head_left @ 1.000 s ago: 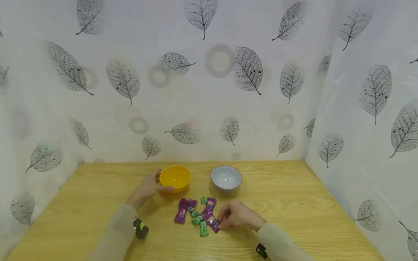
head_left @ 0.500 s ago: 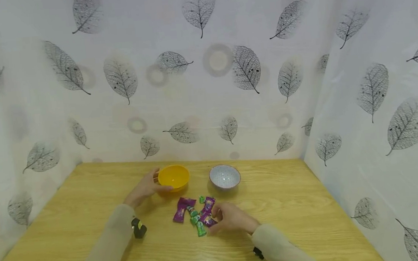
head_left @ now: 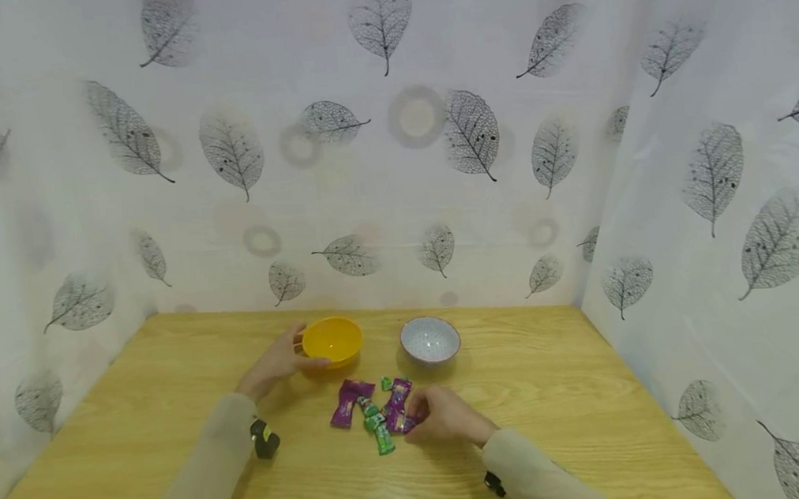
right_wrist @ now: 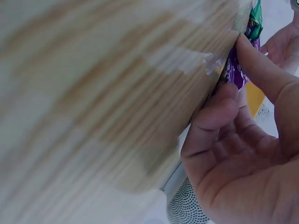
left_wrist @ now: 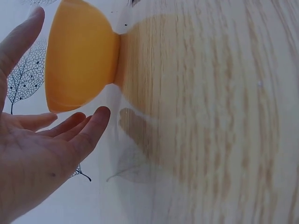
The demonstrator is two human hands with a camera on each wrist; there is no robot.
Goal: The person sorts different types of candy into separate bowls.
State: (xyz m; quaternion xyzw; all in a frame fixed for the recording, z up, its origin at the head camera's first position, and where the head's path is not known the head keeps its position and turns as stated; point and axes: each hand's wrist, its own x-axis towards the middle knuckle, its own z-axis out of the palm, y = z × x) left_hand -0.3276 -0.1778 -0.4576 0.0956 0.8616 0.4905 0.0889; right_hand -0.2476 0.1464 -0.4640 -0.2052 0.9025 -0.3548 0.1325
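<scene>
In the head view, my left hand (head_left: 276, 365) is at the left side of a yellow bowl (head_left: 334, 341). The left wrist view has thumb and fingers spread beside the bowl wall; whether a fingertip touches it I cannot tell. My right hand (head_left: 450, 417) rests low at the right of a candy pile, thumb and forefinger curled round the end of a purple-wrapped candy (head_left: 397, 421). That wrapper (right_wrist: 235, 74) shows between the two fingertips in the right wrist view. Green-wrapped candies (head_left: 383, 439) and another purple candy (head_left: 344, 405) lie alongside, close together.
A pale speckled bowl (head_left: 430, 340) with a reddish rim stands right of the yellow one. Both are on the wooden table (head_left: 562, 394), behind the candies. A leaf-patterned curtain (head_left: 337, 191) hangs along the table's back and sides.
My right hand has shifted slightly left, and the purple candy at its fingers has turned and moved left against the green ones. The left hand stays by the yellow bowl.
</scene>
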